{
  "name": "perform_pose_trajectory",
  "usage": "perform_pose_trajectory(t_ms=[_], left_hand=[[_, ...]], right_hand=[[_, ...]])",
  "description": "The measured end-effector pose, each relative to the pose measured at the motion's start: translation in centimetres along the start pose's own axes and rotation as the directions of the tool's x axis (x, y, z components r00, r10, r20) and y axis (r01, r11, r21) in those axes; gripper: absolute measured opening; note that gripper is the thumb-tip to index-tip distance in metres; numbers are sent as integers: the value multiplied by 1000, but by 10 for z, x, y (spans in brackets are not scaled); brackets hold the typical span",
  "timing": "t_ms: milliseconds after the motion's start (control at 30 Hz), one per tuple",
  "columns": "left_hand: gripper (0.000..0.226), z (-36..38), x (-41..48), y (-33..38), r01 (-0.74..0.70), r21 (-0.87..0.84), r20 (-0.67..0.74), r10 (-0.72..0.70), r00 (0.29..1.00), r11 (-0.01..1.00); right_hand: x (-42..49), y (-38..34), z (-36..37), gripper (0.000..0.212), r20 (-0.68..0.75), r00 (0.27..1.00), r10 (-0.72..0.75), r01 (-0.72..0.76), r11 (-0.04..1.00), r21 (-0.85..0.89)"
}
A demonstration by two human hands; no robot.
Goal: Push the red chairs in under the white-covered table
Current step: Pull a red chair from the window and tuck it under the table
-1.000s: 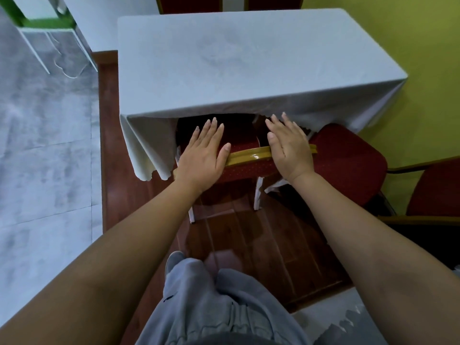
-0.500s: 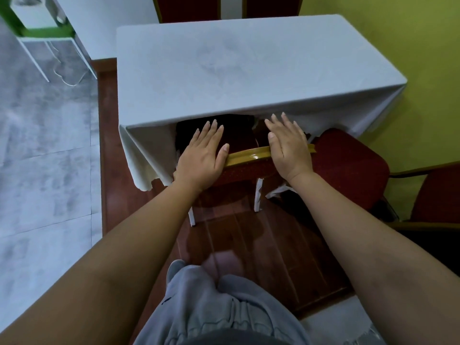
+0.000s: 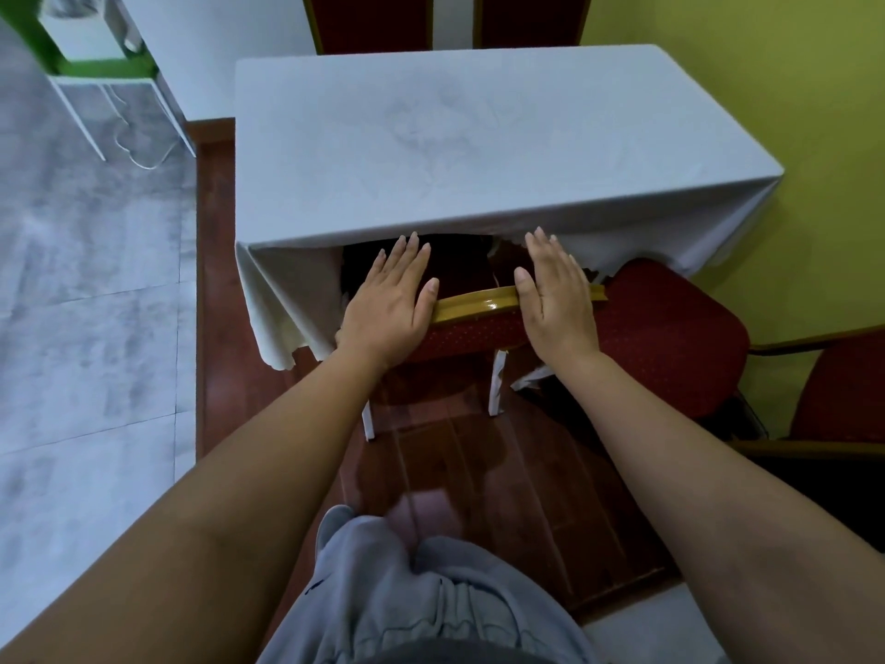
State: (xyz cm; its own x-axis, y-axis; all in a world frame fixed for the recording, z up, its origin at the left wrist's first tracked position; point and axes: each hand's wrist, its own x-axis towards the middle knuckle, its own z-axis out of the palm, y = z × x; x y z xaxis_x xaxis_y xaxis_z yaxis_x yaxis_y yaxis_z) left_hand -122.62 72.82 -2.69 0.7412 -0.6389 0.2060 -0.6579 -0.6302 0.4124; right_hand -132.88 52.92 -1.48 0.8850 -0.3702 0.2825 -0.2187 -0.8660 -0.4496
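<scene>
A red chair with a gold-framed back stands at the near side of the white-covered table, its seat hidden under the hanging cloth. My left hand lies flat on the left end of the chair's top rail, fingers stretched toward the cloth. My right hand lies flat on the right end of the same rail. Neither hand curls around the rail. A second red chair sits to the right, its seat partly under the table corner.
A third red chair stands at the far right by the yellow wall. Two red chair backs show behind the table. A white and green stand is at the upper left. Grey tile floor lies left.
The chair back has moved a little closer to the table edge with both palms still flat on its rail. My view has shifted slightly, showing more of the table's far side.
</scene>
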Motion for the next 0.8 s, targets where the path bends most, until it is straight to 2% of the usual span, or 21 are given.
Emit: perform_pose_trajectory(t_ms=[167, 433, 600, 800], left_hand=[[64, -2, 7, -7, -10, -11, -12, 10, 1000, 1000], [57, -3, 14, -9, 16, 53, 25, -17, 1000, 998], [56, -6, 11, -4, 54, 74, 60, -58, 996, 996], [61, -7, 6, 23, -20, 69, 87, 14, 996, 997]], right_hand=[[7, -2, 4, 64, -1, 1000, 1, -1, 1000, -9], [15, -5, 0, 70, 84, 996, 39, -33, 996, -78], [8, -3, -5, 63, 121, 992, 26, -16, 996, -83], [-8, 15, -18, 61, 134, 991, 8, 14, 987, -162]])
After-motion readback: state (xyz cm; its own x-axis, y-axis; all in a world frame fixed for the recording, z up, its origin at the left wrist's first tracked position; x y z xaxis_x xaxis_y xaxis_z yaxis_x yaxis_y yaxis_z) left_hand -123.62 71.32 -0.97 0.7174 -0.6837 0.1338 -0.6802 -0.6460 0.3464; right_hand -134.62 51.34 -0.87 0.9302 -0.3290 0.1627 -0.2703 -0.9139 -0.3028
